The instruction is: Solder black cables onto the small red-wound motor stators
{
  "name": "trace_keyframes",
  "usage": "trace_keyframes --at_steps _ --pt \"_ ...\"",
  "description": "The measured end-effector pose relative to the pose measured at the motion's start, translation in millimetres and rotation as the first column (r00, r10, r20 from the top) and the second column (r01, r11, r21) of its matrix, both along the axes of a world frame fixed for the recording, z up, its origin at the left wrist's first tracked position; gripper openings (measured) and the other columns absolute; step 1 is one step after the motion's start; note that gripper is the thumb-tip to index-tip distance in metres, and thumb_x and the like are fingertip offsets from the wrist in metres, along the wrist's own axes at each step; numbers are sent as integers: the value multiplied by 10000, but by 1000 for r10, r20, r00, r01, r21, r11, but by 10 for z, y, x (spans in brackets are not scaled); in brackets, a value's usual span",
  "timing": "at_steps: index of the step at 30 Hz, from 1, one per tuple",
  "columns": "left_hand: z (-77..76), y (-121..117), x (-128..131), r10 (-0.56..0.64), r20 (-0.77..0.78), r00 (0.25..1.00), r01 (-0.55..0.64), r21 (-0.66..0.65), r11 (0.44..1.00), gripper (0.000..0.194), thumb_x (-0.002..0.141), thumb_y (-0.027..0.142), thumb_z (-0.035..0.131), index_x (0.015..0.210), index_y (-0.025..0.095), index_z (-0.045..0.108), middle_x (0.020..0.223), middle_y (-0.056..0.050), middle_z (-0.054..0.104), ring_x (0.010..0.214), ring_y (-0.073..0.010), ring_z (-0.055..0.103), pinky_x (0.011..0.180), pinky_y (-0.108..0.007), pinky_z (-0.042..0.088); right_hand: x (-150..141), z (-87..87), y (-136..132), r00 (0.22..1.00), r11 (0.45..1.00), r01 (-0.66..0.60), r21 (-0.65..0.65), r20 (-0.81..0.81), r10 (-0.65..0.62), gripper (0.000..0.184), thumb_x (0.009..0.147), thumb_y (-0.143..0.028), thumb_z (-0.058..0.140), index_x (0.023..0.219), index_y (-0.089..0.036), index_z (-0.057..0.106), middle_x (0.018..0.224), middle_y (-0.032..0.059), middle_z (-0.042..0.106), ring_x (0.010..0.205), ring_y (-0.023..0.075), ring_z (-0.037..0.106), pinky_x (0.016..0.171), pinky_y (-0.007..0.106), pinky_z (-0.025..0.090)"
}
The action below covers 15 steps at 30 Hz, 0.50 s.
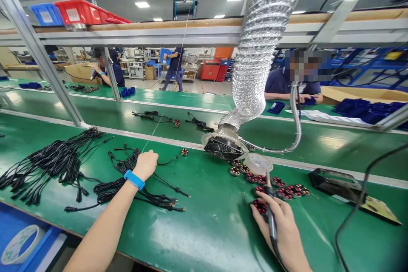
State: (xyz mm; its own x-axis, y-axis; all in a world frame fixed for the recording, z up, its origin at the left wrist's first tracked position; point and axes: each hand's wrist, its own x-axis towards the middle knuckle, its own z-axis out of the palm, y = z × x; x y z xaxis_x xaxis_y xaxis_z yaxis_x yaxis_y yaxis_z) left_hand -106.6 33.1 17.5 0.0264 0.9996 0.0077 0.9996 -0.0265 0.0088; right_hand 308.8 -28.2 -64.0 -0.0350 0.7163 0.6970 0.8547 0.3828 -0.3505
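My left hand (146, 165), with a blue band on its wrist, is closed over a bundle of black cables (123, 170). A thin solder wire (156, 127) runs down from above into its fingers. My right hand (280, 221) grips a soldering iron (271, 216), its tip pointing up and away from me. Between thumb and fingers of that hand lies a motor stator (259, 206) with red windings; whether it is pinched or only touched I cannot tell. More red-and-black stators (279, 182) are clustered ahead of the iron, beside a round whitish dish (258, 163).
A fan-ended exhaust duct (255, 42) hangs over the green bench. A larger cable pile (60, 161) lies at left; a black holder (336, 182) stands at right. The wire spool (185, 3) sits above the shelf. Co-workers sit across the bench.
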Motion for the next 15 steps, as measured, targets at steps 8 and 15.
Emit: trace_keyframes --at_steps 8,15 --pt "14 -120 413 -105 191 976 63 213 975 354 1016 278 320 968 167 653 1036 -105 614 837 -193 652 740 -287 457 -795 262 48 938 939 -320 -125 98 333 287 969 -236 456 1251 -233 510 1104 106 535 830 188 659 703 306 569" --pt "-104 -219 659 -273 284 919 248 119 961 403 1024 317 300 877 178 649 821 -92 696 770 -214 655 701 -285 404 -1474 275 433 845 827 -527 -194 -13 535 391 917 -188 552 1298 -240 481 1158 110 523 895 208 659 796 368 586"
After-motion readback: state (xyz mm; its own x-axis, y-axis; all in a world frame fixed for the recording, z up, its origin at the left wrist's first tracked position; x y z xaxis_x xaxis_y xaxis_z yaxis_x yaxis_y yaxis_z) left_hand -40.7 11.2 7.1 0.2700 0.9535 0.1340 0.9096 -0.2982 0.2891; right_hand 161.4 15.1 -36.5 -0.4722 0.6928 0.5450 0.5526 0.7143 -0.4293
